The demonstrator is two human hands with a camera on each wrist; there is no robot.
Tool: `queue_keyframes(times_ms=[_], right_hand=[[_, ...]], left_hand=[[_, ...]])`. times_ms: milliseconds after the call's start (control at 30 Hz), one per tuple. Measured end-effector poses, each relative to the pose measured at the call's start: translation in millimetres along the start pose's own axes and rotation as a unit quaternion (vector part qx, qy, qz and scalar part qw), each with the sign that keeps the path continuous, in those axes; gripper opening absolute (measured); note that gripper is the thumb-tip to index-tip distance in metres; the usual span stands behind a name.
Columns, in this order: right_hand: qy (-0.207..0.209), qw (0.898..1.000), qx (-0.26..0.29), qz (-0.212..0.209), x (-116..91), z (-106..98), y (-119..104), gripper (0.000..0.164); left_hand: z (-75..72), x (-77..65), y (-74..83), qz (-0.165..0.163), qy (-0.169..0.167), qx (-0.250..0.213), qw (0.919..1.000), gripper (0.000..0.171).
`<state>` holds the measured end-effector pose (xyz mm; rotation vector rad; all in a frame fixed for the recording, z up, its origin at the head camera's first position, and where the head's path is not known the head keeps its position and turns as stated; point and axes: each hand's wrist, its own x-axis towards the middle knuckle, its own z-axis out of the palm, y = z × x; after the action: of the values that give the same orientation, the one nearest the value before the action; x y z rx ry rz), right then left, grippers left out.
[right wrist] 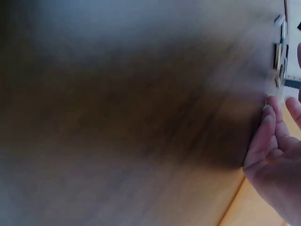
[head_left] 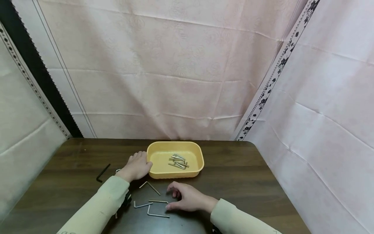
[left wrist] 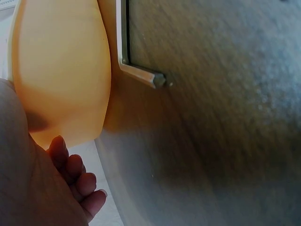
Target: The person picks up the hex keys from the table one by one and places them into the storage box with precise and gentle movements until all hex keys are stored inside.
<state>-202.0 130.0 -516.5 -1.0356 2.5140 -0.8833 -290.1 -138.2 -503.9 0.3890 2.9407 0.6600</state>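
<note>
Your left sleeve [head_left: 97,201] is nearest. Right hand [head_left: 190,196]: fingers parted, nothing held, beside loose hex keys [head_left: 158,215] on the bench [head_left: 245,195]. Left hand [head_left: 136,166] is at the tray [head_left: 172,175], can't tell if gripping. Probably key pickup; next calls for a thumb-and-finger pinch.

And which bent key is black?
The leftmost key in the head view, lying left of the left hand; the other keys showing are pale, shiny metal.
</note>
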Motion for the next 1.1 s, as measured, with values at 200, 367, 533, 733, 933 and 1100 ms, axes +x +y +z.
queue_keyframes(times_ms=[200, 367, 533, 733, 933, 1100], right_hand=[[-0.001, 1.000, -0.016, 0.001, 2.7, 3.7, 1.9, 0.040], [0.017, 0.998, -0.055, -0.001, 3.2, 8.0, 1.3, 0.031], [0.024, 0.996, -0.087, 0.009, 2.4, 8.8, -0.6, 0.022], [0.023, 0.995, -0.099, 0.017, 5.4, 8.3, -2.3, 0.018], [0.018, 0.993, -0.102, 0.049, 7.8, 9.0, -8.1, 0.022], [0.016, 0.992, -0.103, 0.076, 8.9, 11.0, -15.5, 0.024]], left_hand=[[-1.0, -1.7, 0.5, 0.001, 0.000, 0.005, 1.0000, 0.039], [0.0, -2.2, 0.2, 0.001, 0.004, 0.005, 1.0000, 0.037], [0.7, -1.4, 0.3, 0.004, 0.003, 0.005, 1.0000, 0.037], [-3.1, -1.5, 1.9, 0.001, 0.003, 0.005, 1.0000, 0.039], [-3.4, -1.2, 1.9, 0.002, 0.004, -0.002, 1.0000, 0.037], [-0.4, -1.3, 1.6, -0.005, 0.001, -0.001, 1.0000, 0.038]])
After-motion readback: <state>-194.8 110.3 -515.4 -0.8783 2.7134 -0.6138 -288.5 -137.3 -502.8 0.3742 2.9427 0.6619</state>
